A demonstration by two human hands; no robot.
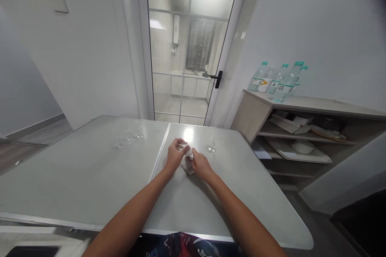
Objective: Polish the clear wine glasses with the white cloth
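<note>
Over the middle of a grey table (90, 176), my left hand (175, 155) and my right hand (200, 164) meet, both closed round a white cloth (188, 160). The left hand's fingers curl over something small and clear at the cloth's top; I cannot make out what it is. A clear wine glass (212, 143) stands upright just right of my right hand. Several more clear glasses (128, 136) stand together on the table's far left part.
A seam (159, 148) runs down the tabletop beside my left hand. A glass door (187, 48) with a black handle stands behind the table. At right, a low shelf unit (301, 128) carries several water bottles (279, 80) and stacked papers.
</note>
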